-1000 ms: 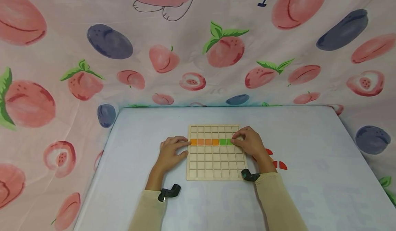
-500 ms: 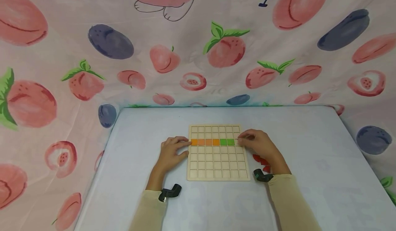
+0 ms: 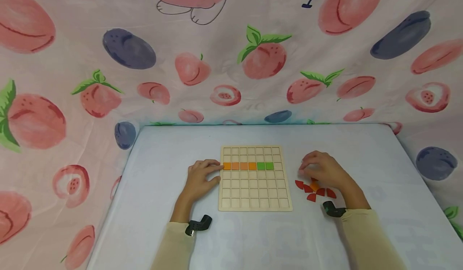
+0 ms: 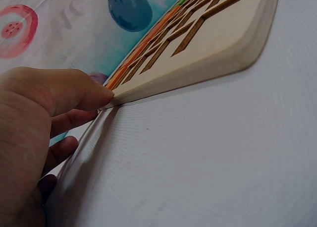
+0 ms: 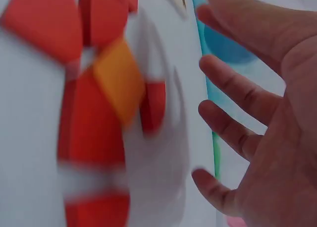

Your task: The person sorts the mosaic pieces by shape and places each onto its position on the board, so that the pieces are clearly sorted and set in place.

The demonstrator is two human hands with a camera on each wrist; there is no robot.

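A wooden grid board [image 3: 254, 203] lies flat on the white table. One of its rows holds a line of orange tiles [image 3: 240, 166] at the left and two green tiles [image 3: 265, 166]. My left hand [image 3: 199, 180] touches the board's left edge with fingertips and thumb, its fingers extended; the left wrist view shows the thumb against the wooden side. Right of the board, my right hand [image 3: 323, 169] hovers over a small group of red quarter-round pieces [image 3: 310, 197] and an orange square piece [image 3: 314, 186]. In the right wrist view its fingers are spread, with nothing between them.
The table [image 3: 173, 141] ends at the back against a hanging cloth [image 3: 224, 61] printed with peaches, which also covers the sides. Each wrist wears a black camera mount, the left camera [image 3: 199, 224] and the right camera [image 3: 333, 209].
My right hand has withdrawn from the row beside the green tiles and moved right, over the loose red pieces. My left hand stays at the board's left edge.
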